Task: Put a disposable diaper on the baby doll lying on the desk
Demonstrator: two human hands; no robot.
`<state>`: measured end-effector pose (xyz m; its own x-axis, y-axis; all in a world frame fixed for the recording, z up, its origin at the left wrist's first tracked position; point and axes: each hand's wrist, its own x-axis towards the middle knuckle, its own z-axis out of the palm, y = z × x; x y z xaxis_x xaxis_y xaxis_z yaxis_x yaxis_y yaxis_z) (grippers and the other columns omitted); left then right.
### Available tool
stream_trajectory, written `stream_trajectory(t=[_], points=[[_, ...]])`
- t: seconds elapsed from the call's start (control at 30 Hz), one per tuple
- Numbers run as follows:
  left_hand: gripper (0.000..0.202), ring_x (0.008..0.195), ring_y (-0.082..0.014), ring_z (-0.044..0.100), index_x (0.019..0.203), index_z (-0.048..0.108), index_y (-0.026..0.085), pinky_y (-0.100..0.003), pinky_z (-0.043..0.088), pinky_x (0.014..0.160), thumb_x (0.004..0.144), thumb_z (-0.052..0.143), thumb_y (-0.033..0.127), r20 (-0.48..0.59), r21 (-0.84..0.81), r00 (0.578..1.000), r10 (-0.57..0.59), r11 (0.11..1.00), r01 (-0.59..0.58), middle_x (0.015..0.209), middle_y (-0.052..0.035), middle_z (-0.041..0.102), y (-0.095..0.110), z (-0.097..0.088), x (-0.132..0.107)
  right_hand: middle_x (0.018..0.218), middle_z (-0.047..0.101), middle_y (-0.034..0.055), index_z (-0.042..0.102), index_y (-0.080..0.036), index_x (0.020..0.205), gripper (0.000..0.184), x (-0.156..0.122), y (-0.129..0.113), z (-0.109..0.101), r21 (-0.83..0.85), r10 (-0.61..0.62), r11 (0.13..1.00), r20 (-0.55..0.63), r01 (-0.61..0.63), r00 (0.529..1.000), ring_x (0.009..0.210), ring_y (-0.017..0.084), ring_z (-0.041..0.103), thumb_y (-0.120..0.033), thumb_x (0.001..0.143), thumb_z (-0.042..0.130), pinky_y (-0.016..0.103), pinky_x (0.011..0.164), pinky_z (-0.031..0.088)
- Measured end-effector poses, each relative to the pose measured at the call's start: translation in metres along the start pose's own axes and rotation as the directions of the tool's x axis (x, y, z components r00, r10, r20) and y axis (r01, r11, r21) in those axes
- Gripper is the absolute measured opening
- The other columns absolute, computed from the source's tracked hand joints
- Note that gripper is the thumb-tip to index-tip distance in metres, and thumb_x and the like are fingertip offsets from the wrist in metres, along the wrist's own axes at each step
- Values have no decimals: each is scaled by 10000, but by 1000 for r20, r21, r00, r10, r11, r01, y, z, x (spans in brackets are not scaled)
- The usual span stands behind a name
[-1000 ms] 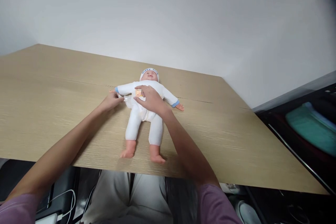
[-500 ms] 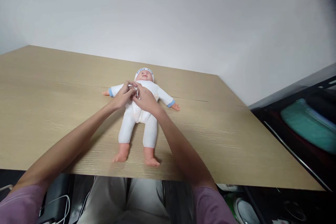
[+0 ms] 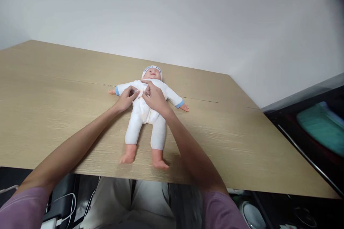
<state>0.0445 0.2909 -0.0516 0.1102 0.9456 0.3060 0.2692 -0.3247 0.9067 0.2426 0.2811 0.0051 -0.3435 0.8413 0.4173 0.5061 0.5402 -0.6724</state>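
Observation:
A baby doll (image 3: 158, 139) in a white suit with blue cuffs and a lettered white cap lies on its back, feet towards me. Around its hips is a white diaper (image 3: 146, 115), with its upper edge at the belly partly hidden by my fingers. At the diaper's waist on the left side, my left hand (image 3: 126, 98) is closed, its thumb and fingers pinching the edge. My right hand (image 3: 155, 97) pinches the front of the waist near the middle, its index finger stretched over the chest. The exact bit of diaper in each pinch is small and partly covered.
The doll lies on a wide wooden table (image 3: 67, 114) against a pale wall (image 3: 134, 14). At the right stands a dark rack with a green item (image 3: 322, 128) in it. White cables (image 3: 72, 204) hang below the table's front edge at left.
My hands, close together at the doll's belly before, are now slightly apart, showing more of the diaper's front. The view has shifted a little, so the doll appears further right.

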Motion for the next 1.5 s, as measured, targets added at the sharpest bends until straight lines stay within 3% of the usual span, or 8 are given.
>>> stream_trajectory(t=[0.23, 0.33, 0.43, 0.57, 0.83, 1.1, 1.33, 1.5], points=[[150, 1065, -272, 604, 1130, 584, 236, -465, 457, 1032, 1100, 593, 383, -293, 318, 937, 192, 943, -94, 1230, -107, 691, 55, 4, -36, 1014, 589, 35, 645, -225, 1201, 439, -20, -20, -3, -54, -57, 998, -322, 41, 945, 922, 217, 603, 2, 856, 497, 360, 882, 538], [201, 1006, -263, 614, 1107, 620, 234, -441, 467, 973, 1149, 533, 410, -142, 413, 947, 288, 887, -208, 1140, -78, 743, 93, 7, -71, 1074, 639, 66, 621, -247, 1074, 182, -60, -39, -13, 8, -106, 993, -293, 114, 950, 979, 231, 656, -111, 963, 569, 367, 865, 585], [285, 961, -276, 609, 1034, 663, 229, -433, 459, 906, 1162, 507, 430, 183, 456, 951, 250, 835, -307, 982, -63, 748, 108, 9, -107, 1074, 711, 60, 611, -262, 1068, 56, -112, -49, -24, 84, -64, 994, -100, 72, 993, 981, 233, 713, -220, 1032, 621, 370, 866, 615], [345, 932, -277, 597, 999, 694, 235, -436, 448, 923, 1164, 487, 457, 433, 448, 885, 172, 811, -376, 964, -58, 767, 89, 3, -129, 1090, 761, 42, 654, -260, 1154, 103, -158, -38, -36, 18, -5, 1000, 145, 2, 989, 983, 216, 738, -217, 1061, 638, 373, 929, 597], [446, 792, -252, 650, 1034, 572, 249, -351, 422, 723, 991, 730, 664, 198, 419, 980, 5, 904, -89, 901, -29, 730, 62, 1, -107, 886, 747, 14, 687, -222, 1060, 98, -147, -22, -23, -315, 106, 944, 15, -96, 994, 842, 223, 702, -285, 1065, 761, 327, 775, 465], [388, 767, -239, 583, 801, 596, 245, -353, 411, 734, 1011, 698, 554, 256, 443, 962, 99, 872, -208, 771, -25, 627, 57, 10, -97, 984, 716, 37, 644, -237, 881, 209, -138, -17, -9, -358, 71, 930, -39, -80, 997, 852, 215, 641, -291, 1055, 746, 330, 731, 405], [277, 1195, -305, 668, 1032, 691, 238, -444, 505, 1078, 1068, 672, 513, 230, 330, 945, 233, 895, -301, 1277, -108, 715, 55, 6, -100, 1104, 736, 77, 653, -258, 999, 105, -139, -12, -7, -289, 2, 957, -62, -20, 998, 959, 269, 662, -324, 1078, 672, 379, 831, 482], [302, 1000, -292, 644, 934, 632, 239, -440, 480, 957, 1056, 677, 512, 244, 397, 958, 149, 886, -239, 992, -53, 711, 59, 7, -101, 963, 727, 60, 615, -266, 1008, 135, -140, -8, -7, -242, 50, 968, -50, -60, 998, 923, 287, 665, -362, 1045, 703, 390, 823, 481]])
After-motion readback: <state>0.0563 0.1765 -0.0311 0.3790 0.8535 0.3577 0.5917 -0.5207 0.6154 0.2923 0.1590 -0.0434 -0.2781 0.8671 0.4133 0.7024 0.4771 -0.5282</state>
